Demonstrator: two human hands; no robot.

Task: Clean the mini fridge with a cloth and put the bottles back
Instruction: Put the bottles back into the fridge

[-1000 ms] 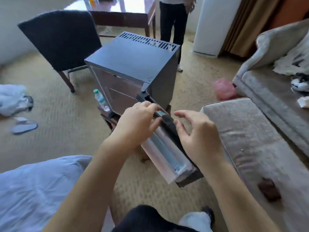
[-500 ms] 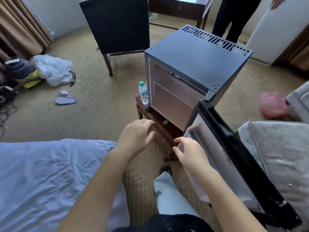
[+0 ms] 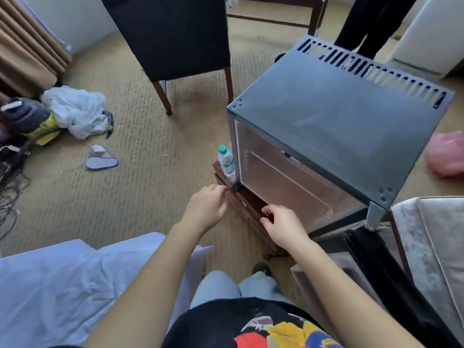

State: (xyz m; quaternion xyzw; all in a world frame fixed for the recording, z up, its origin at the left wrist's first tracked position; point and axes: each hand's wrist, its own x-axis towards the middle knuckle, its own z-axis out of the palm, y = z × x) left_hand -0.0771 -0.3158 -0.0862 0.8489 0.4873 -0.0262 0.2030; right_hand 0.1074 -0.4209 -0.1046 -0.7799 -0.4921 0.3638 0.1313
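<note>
Underfoot, beige ribbed carpet (image 3: 138, 197) fills most of the room. A bed (image 3: 62, 285) with pale blue sheets takes the near left, and a grey sofa (image 3: 431, 234) is cut off at the right edge. The grey mini fridge (image 3: 339, 116) stands right of centre on a low dark wooden worktop (image 3: 247, 199), most of which it hides. Its black door (image 3: 376, 259) hangs open towards the near right and runs out of frame. Inside, one shelf line shows and the rest is washed out. A dark chair (image 3: 170, 33) stands far left of the fridge, and a standing person's legs (image 3: 364, 21) are cropped at the top. A crumpled white bag (image 3: 75, 109) and slippers (image 3: 101, 160) lie far left, and a blurred pink bag (image 3: 447, 156) lies right. One water bottle (image 3: 226, 163) stands upright on the worktop's left corner, just beside the fridge. Both hands are loosely curled with nothing in them: the left hand (image 3: 206, 207) at that corner, the right hand (image 3: 281, 224) at the worktop's front edge. Whether either touches the wood I cannot tell.
</note>
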